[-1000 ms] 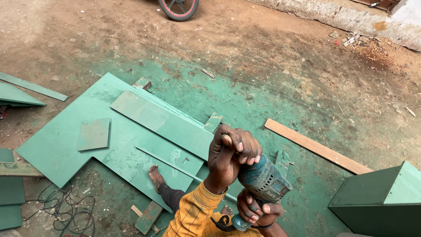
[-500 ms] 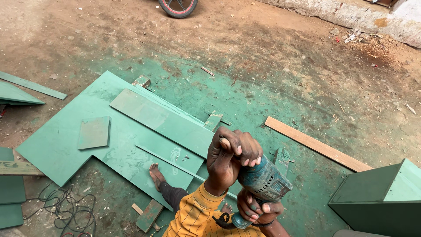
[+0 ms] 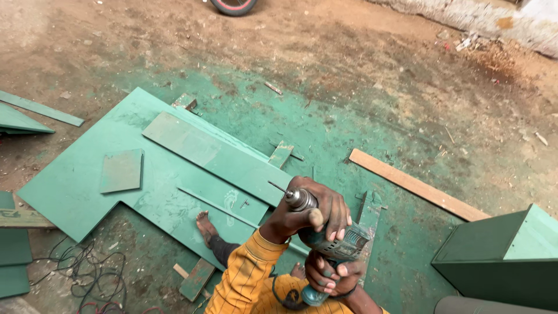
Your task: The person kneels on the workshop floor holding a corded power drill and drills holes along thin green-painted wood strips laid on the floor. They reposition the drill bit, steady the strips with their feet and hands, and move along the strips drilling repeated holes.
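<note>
I hold a teal power drill [image 3: 344, 244] in both hands, low in the middle of the view. My left hand [image 3: 317, 214], in a yellow sleeve, wraps the drill's front just behind the metal chuck [image 3: 300, 199]. A thin bit [image 3: 278, 188] sticks out of the chuck and points up and left. Below it, my right hand [image 3: 330, 277] grips the handle. My bare foot [image 3: 204, 224] rests on the ground beside a large green board [image 3: 81, 180].
Green painted boards and offcuts [image 3: 215, 154] lie on the dirt floor. A bare wooden plank [image 3: 418, 186] lies to the right, and a green box [image 3: 505, 256] stands at the lower right. Cables [image 3: 87, 282] are coiled at lower left; a wheel [image 3: 233, 6] shows at the top.
The hands and drill have sunk slightly in view. The chuck and bit now show beyond my left hand's fingers, where the hand hid them before.
</note>
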